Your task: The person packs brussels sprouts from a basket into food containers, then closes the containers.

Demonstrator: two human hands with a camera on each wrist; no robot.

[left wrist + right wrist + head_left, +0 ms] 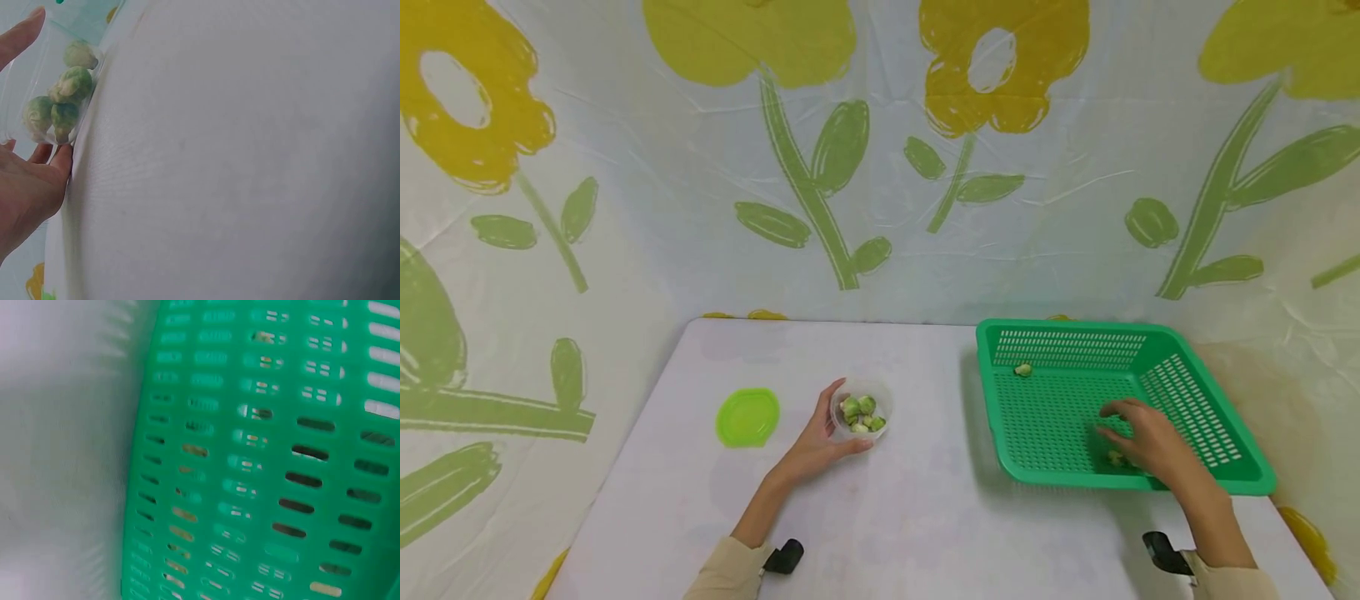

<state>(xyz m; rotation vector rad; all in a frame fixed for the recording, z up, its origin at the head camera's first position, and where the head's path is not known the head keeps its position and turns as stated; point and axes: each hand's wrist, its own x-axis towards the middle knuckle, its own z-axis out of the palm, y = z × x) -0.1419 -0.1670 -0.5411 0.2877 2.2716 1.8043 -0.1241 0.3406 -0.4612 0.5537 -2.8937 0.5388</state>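
Note:
My left hand [814,448] holds a clear round plastic tub [889,408] on the white table, fingers along its far left side and thumb at the near side. Several Brussels sprouts [867,405] lie in the tub; the left wrist view shows them through its wall. My right hand [1148,435] is down inside a green slotted basket [988,392], thumb and index finger apart and bent. Just below that hand a sprout [1116,457] lies on the basket floor, partly covered by the hand. In the right wrist view the basket wall [281,494] hides the fingers.
A lime-green lid [748,417] lies flat on the table [910,525], left of the tub. Another sprout [1023,369] sits in the basket's far left corner. A flower-printed cloth [925,250] hangs behind the table and along its sides.

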